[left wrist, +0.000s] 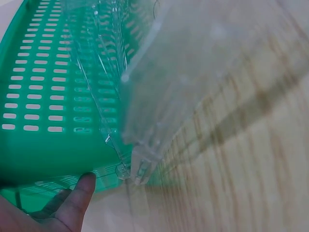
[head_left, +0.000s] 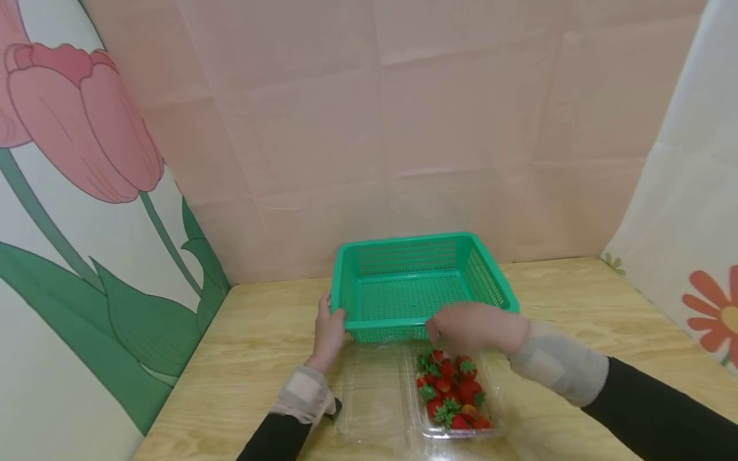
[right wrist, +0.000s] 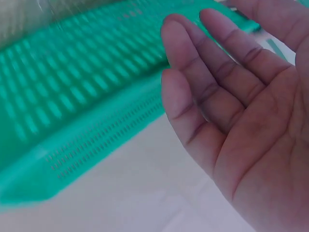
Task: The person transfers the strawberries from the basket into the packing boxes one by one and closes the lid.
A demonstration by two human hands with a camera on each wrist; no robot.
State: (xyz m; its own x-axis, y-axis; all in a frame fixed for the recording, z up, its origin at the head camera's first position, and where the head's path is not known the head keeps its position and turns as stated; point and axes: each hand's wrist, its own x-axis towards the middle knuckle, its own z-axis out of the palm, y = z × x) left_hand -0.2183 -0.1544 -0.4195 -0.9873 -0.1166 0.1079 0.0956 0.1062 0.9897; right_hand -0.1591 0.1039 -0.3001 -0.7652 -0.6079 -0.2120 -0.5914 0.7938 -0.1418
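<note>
The left hand (head_left: 328, 333) rests on the near left corner of the green perforated plastic basket (head_left: 369, 264), apparently steadying it on the wooden worktop (head_left: 254, 346). The right hand (head_left: 469, 328) hovers with fingers relaxed, holding nothing, between the basket's front wall and the strawberries (head_left: 452, 390) in the open clear plastic clamshell box (head_left: 375, 397) just beneath it.
</note>
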